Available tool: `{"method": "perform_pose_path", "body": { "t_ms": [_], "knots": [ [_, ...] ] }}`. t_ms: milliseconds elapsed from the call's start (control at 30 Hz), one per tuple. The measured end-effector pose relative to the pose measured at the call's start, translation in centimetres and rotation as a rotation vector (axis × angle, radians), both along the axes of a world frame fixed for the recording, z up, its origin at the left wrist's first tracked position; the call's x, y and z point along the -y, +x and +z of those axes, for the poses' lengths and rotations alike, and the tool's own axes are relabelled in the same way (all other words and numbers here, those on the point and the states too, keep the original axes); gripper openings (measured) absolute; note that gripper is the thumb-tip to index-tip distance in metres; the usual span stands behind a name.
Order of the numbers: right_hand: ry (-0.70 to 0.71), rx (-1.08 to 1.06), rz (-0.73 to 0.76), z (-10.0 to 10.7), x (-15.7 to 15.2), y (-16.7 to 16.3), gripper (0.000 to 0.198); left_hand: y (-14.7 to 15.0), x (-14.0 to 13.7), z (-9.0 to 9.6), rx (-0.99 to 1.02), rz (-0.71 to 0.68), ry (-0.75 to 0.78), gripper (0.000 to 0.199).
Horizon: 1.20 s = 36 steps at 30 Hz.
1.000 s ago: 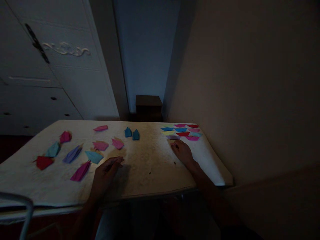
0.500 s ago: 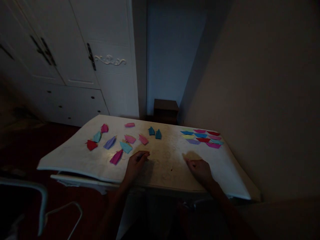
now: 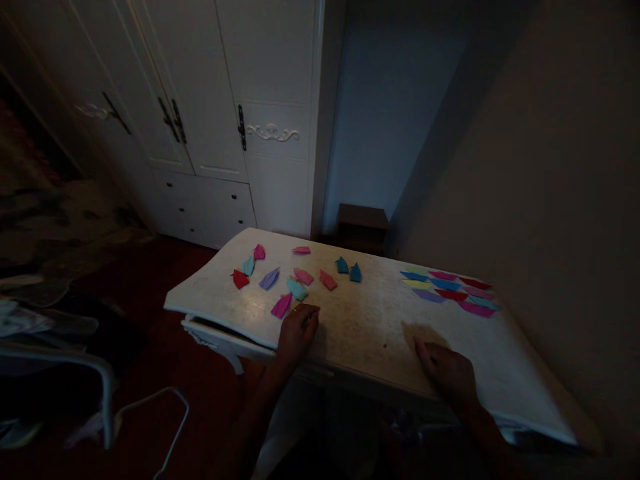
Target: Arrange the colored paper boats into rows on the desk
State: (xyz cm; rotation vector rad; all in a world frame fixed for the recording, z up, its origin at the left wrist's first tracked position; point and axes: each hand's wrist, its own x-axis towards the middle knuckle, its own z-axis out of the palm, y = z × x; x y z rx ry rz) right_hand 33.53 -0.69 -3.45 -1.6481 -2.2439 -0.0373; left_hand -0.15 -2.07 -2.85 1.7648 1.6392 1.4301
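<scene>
My left hand (image 3: 299, 328) is closed, its fingers curled together, above the front of the white table (image 3: 350, 333). No object shows in it. Nearest to it lie a magenta folded-paper boat (image 3: 281, 305) and a light turquoise one (image 3: 297, 289). My right hand (image 3: 447, 371) makes a loose fist over the right front of the tabletop, casting a shadow, with nothing visible inside. Beyond it, several paper boats in mixed colours, among them a purple boat (image 3: 428, 295) and a magenta boat (image 3: 477, 309), lie in close rows.
More boats are scattered at the left, including a red one (image 3: 240, 279). Two teal boats (image 3: 355, 272) sit mid-back. A white wardrobe (image 3: 280, 180) stands behind, a brown cabinet (image 3: 363, 217) beside it. A wall (image 3: 560, 187) borders the right; a metal frame (image 3: 105, 387) stands lower left.
The view has turned left, so the table appears further right. My left hand has shifted left over the table, closer to the magenta boat. My right hand has drawn back toward the front edge.
</scene>
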Motion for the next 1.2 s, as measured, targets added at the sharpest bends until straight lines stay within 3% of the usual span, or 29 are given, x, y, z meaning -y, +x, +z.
{"method": "perform_pose_path", "body": {
  "t_ms": [133, 233, 467, 633, 1000, 1100, 1200],
  "knots": [
    [0.153, 0.001, 0.148, 0.3, -0.1, -0.6, 0.055, -3.2, 0.1, 0.6, -0.158, 0.23, 0.073, 0.02],
    [0.187, -0.004, 0.199, 0.2, -0.2, -0.6, 0.049, -5.3, 0.3, 0.8, -0.318, 0.318, 0.083, 0.018],
    [0.143, -0.002, 0.256, -0.4, -0.9, -0.7, 0.042, -7.4, 0.3, -0.4, -0.51, 0.317, -0.073, 0.021],
    [0.107, -0.028, 0.221, -0.4, -1.2, -1.0, 0.044, -7.7, 0.0, -0.8, -0.486, 0.307, -0.104, 0.021],
    [0.118, -0.04, 0.207, -0.6, -1.1, -0.8, 0.038, -6.7, 1.3, 0.7, -0.088, 0.303, -0.038, 0.031],
    [0.127, -0.044, 0.208, -0.6, -1.0, -0.8, 0.037, -5.6, 1.6, 1.4, 0.161, 0.297, -0.047, 0.032],
    [0.132, -0.064, 0.217, -0.5, -1.0, -0.9, 0.036, -4.2, 1.4, 1.9, 0.566, 0.238, -0.081, 0.039]
  ]
}}
